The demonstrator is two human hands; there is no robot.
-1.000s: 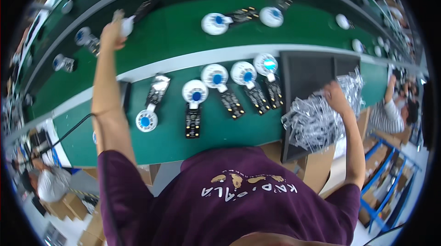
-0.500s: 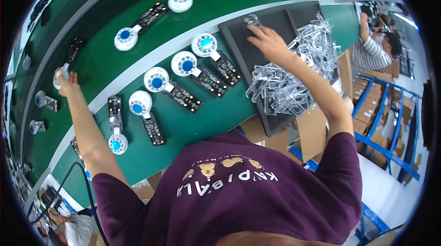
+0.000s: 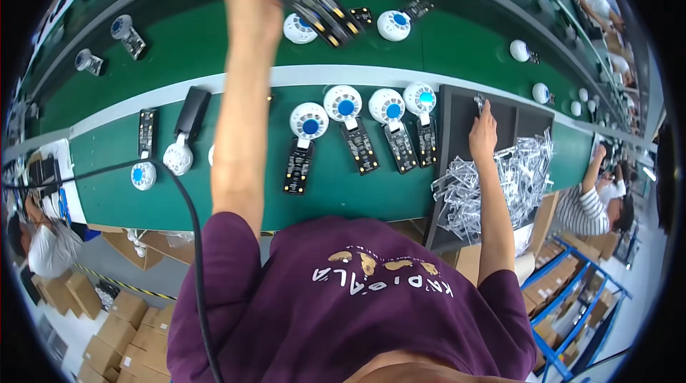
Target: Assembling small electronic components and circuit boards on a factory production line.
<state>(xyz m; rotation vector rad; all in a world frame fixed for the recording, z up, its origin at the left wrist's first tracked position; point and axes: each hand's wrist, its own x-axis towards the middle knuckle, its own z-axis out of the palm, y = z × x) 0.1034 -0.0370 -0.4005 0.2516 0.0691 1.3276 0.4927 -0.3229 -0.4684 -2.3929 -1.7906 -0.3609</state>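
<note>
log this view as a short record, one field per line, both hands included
left hand: holding a white-headed unit with a black board, blurred
right hand: fingertips at a small clear piece, grip unclear
tray: dark, clear plastic pieces heaped in its near part
right of left forearm: four white-headed units on the green table
cable: black, crossing the left sleeve

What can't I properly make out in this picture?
Part of the left hand and its gadget: cut off by the head view's top edge.
White thing beside the left forearm: mostly hidden behind it, head view.
Clear piece at the right hand: too small to tell its shape, head view.
</note>
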